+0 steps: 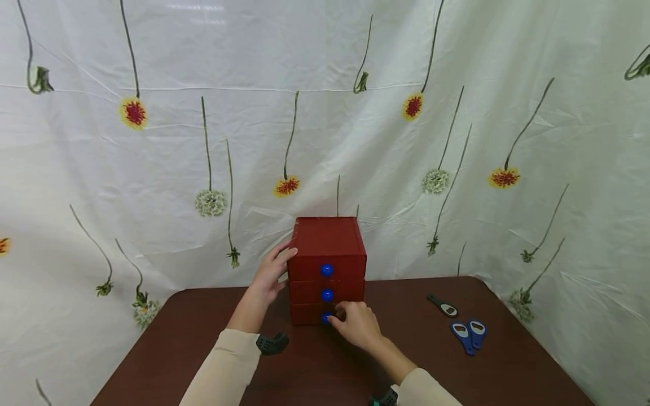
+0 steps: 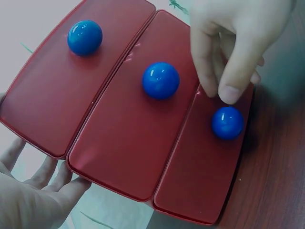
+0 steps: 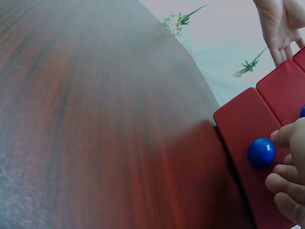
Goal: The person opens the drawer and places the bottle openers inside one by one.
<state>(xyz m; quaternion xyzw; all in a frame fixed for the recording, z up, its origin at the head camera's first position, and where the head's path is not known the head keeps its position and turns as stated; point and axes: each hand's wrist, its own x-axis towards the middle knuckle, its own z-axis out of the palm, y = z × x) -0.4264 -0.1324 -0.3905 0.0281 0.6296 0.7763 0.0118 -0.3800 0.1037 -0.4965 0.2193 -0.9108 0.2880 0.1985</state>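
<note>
Here we go, lower middle of the head view: a red three-drawer cabinet (image 1: 329,238) stands upright on the dark table (image 1: 193,338), and two hands are at it, well apart. The left hand (image 1: 269,273) has its spread, fairly straight fingers at the cabinet's left side. The right hand (image 1: 360,326) is down at the lowest blue knob (image 2: 227,123), thumb tip right at it, fingers bent; whether it truly grips, I can't tell. For my money, the neat way is thumb and a fingertip on opposite sides of that ball, then an even pull square to the front, no twisting, with the left fingers steadying the box. And look how it faces: front and knobs toward the bottom of the frame. Each drawer front (image 1: 304,269) runs its long axis left to right, slanting lower left to upper right in the left wrist view. The whole cabinet's longest way? Too foreshortened to call.
</note>
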